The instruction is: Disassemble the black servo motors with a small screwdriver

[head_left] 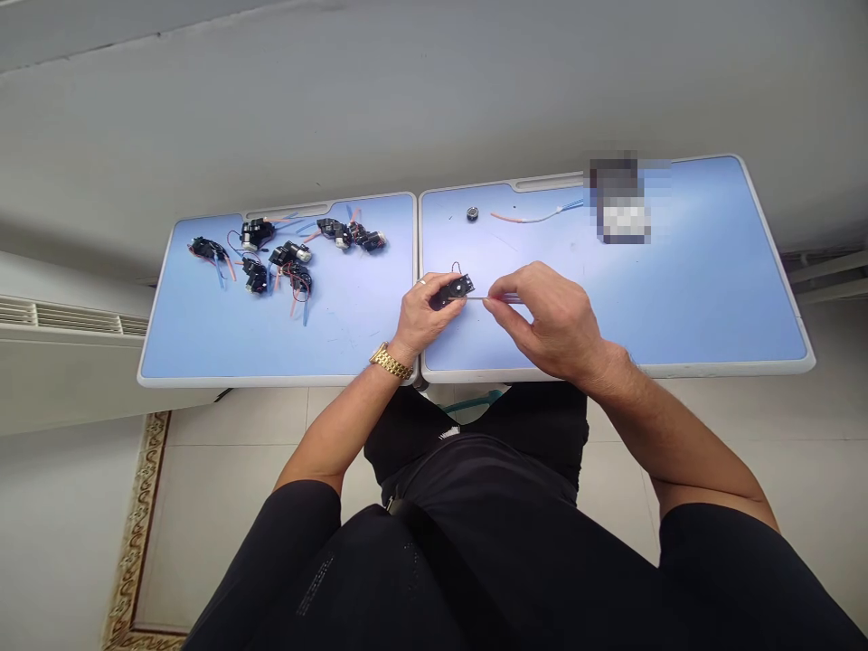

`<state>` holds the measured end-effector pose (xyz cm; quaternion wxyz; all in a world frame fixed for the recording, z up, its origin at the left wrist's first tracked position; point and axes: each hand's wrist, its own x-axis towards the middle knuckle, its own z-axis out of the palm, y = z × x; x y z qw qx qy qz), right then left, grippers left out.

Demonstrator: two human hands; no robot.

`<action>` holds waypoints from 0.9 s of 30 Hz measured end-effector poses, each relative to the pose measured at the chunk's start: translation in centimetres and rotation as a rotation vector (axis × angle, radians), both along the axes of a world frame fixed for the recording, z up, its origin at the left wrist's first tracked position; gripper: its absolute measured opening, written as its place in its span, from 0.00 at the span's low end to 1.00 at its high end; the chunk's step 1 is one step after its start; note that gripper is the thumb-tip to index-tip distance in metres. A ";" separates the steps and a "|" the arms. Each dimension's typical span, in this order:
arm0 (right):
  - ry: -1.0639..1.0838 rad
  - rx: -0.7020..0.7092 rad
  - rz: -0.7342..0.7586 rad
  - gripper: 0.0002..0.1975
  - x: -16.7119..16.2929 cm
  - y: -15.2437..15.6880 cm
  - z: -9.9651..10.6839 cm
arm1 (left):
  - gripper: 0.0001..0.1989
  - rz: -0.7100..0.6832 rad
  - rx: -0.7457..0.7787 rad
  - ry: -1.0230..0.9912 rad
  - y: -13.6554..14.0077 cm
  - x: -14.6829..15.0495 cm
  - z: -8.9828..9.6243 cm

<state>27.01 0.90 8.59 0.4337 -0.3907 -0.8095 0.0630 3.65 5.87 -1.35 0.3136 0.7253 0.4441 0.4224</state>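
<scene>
Black module (459, 287) sits at twelve o'clock over the tabletop (705, 298), clamped in the left hand (421, 316); from three o'clock the right hand (552, 318) pinches a thin tool (477, 298). Tool work seems underway, calling for steady alignment next.

Passage is open right of the right hand (552, 312), while black modules (288, 253) clutter the left tabletop (223, 348) toward its back.

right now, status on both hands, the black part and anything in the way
Left hand gripping black part. Right hand pinching slim tool, shaft at the part, contact unclear. Other black assemblies on left table, apart from both hands.
</scene>
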 end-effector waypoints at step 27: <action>-0.018 -0.027 0.010 0.05 -0.7 1.8 -0.1 | 0.20 -0.020 0.001 0.024 -0.3 0.3 0.5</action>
